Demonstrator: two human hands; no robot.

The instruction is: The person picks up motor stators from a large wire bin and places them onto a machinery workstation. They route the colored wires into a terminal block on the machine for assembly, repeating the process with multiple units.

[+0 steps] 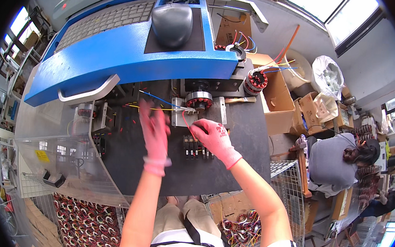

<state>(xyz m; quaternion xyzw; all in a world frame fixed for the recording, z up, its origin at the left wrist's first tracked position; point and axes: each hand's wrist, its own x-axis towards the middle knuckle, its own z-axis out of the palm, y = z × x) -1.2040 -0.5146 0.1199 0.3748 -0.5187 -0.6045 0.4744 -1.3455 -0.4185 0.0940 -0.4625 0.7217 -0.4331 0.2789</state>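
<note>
Both my hands wear pinkish-white gloves. My right hand is closed in a pinch on a red wire, just above a row of black and metal terminal clips. That wire runs up to a motor stator with red windings, seated on the fixture. My left hand is blurred by motion, its fingers stretched out and apart, and nothing shows in it. Beyond its fingertips, a blue wire and a yellow wire stretch leftward from the stator over the black work surface.
A blue keyboard tray with a black mouse overhangs the back. At left leans a clear guard panel. Another stator stands at right, near an open cardboard box. A person sits farther right.
</note>
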